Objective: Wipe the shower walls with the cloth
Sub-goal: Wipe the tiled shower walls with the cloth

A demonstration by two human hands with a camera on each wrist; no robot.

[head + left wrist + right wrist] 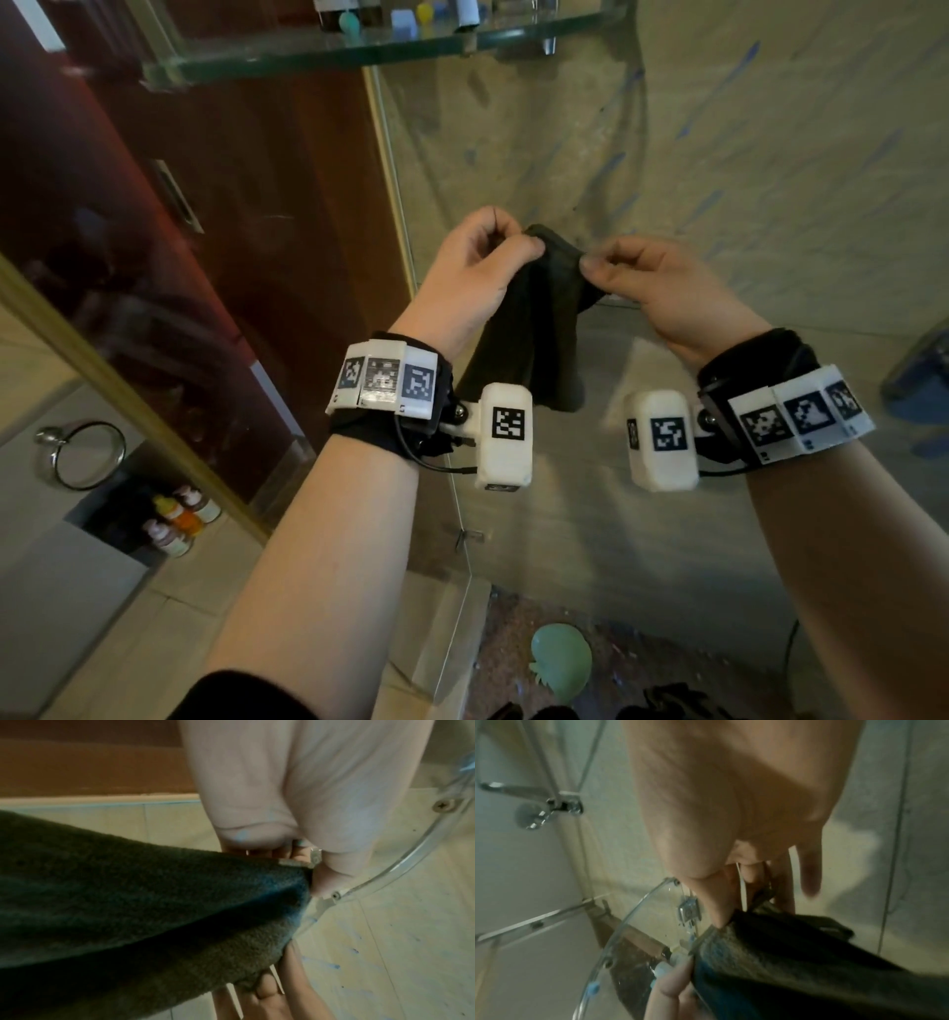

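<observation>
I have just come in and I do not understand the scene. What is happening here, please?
A person stands at a shower corner and holds a dark cloth up in front of the tiled wall. The left hand and the right hand each pinch its top edge, and the rest hangs down between the wrists. The cloth does not touch the wall, which bears blue marks, so wiping seems not yet begun. A glass shelf with small items sits above.

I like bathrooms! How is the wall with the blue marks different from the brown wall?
The beige wall has blue streaks; the brown wall shows none. The beige wall looks dull and stony; the brown one is dark and shiny with reflections. Both stand behind the hands, which pinch a dark cloth.
</observation>
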